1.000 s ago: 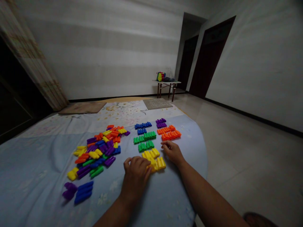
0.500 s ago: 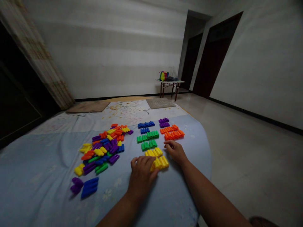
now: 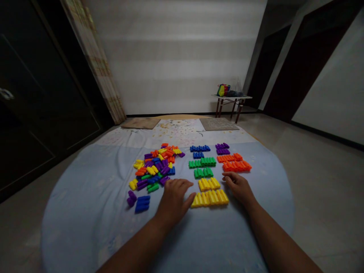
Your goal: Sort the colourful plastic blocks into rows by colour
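Note:
My left hand (image 3: 176, 199) hovers at the left end of the front yellow row (image 3: 210, 198) of short plastic tubes, thumb and fingers apart, with nothing held. Just right of the shorter yellow row (image 3: 209, 184), my right hand (image 3: 238, 186) rests with loosely bent fingers, and I see nothing in it. Beyond them lie green rows (image 3: 203, 173), blue rows (image 3: 200, 148), orange rows (image 3: 237, 166) and purple rows (image 3: 222, 151) of the same tubes. A mixed heap of coloured tubes (image 3: 156, 167) spreads beyond and to the left of my left hand.
A blue joined piece (image 3: 142, 204) and a purple one (image 3: 131, 198) lie apart at the heap's near left. The round table wears a light blue cloth (image 3: 85, 212). Two flat mats (image 3: 218, 124) lie at its far side. A small table (image 3: 231, 97) with bags stands behind.
The view has swung left. My left hand has drawn back leftward from the front yellow tubes, which now show as one longer row. My right hand stays near the yellow and orange rows.

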Demonstrator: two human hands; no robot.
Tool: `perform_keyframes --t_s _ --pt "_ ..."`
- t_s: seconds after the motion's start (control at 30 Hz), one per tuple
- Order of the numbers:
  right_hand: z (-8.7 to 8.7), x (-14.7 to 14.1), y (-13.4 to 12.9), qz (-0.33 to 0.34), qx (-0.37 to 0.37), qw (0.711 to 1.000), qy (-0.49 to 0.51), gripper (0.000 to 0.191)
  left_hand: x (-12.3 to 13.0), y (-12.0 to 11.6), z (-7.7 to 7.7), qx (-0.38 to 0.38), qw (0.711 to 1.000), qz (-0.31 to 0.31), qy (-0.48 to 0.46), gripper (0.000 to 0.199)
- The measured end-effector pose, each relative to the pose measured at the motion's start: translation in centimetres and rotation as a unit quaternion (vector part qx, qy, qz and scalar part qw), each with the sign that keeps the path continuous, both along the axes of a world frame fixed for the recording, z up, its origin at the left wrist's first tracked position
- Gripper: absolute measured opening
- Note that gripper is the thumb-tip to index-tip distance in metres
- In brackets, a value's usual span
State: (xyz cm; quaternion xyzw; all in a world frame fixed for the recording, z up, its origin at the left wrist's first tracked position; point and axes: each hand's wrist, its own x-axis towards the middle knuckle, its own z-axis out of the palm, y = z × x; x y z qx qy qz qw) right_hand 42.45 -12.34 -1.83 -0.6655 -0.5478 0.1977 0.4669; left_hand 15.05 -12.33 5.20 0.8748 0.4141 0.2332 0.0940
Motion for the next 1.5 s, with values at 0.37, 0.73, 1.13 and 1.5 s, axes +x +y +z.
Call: perform_keyframes --t_s 0.37,0.73,1.13,1.5 --pt "-0.2 -0.2 0.3 -0.005 -0.010 1.000 -0.017 0.033 -12.5 3.3 1.4 -0.136 0.962 0.077 0.225 0.048" --pt "-0.3 -0.4 0.5 -0.007 -0.009 1.000 -0.014 0.031 -11.5 4.8 1.0 -0.132 0.965 0.080 0.211 0.045" --pt "0.1 -0.6 0.4 -0.004 -0.004 1.000 0.010 0.029 -2.1 4.6 -0.7 -0.125 0.981 0.084 0.126 0.051" --pt "0.4 -0.7 0.4 -0.004 0.006 1.000 0.020 0.028 -4.4 6.7 0.7 -0.230 0.959 -0.035 0.164 0.069"
